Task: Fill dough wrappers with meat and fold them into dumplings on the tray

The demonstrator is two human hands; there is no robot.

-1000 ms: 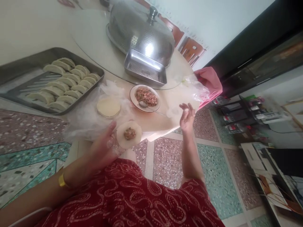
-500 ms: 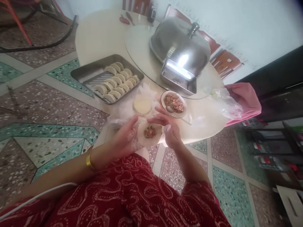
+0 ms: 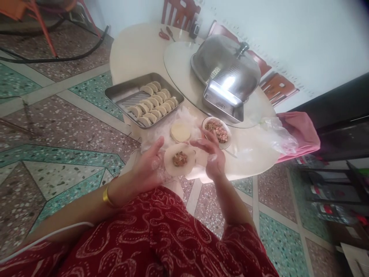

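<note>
A round dumpling wrapper (image 3: 170,161) lies on my left hand (image 3: 148,167), whose thumb is raised beside its left edge. The fingers beneath the wrapper are mostly hidden. In its middle sits a small mound of meat filling (image 3: 180,158). My right hand (image 3: 212,156) is at the right edge of the wrapper, fingers stretched out and apart, holding nothing I can see. Just beyond, a pale stack of wrappers (image 3: 180,132) rests on crumpled plastic. A bowl (image 3: 227,144) of minced filling stands behind my right hand.
Rows of folded dumplings (image 3: 154,102) fill part of a metal tray (image 3: 119,94) at the left. A big steel dome cover (image 3: 221,50) and a small metal pan (image 3: 226,109) are on the glass turntable (image 3: 175,57). A plastic bag (image 3: 278,136) lies at the table's right edge.
The view has shifted, so the table appears lower and further right. The wrapper has moved slightly left with my left hand, and my right hand is a little farther from its middle.
</note>
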